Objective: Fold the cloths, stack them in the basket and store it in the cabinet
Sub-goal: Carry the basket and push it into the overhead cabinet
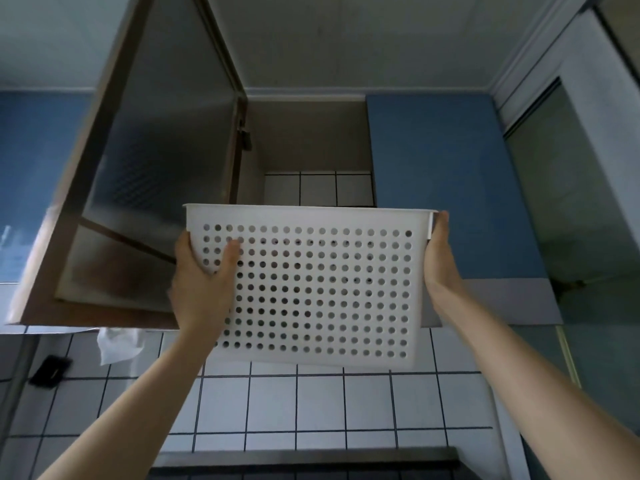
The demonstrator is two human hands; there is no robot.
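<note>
You hold the basket raised before the open cabinet, its rim just below the opening. Your left hand grips its left end, thumb on the near wall; your right hand is on its right end. The cabinet door swings out left. A shut door stands right of the opening. Tiled wall lies below, behind the basket.

white basket: moulded plastic, matt with slight sheen, smooth, wall perforated with round holes. open cabinet door: frosted ribbed glass or plastic pane, cannot tell which, in a brown wood-look frame. closed cabinet door: smooth matt blue laminate. wall tiles: glossy white ceramic, dark grout. hanging white rag: soft, crumpled, cloth or paper unclear.
</note>
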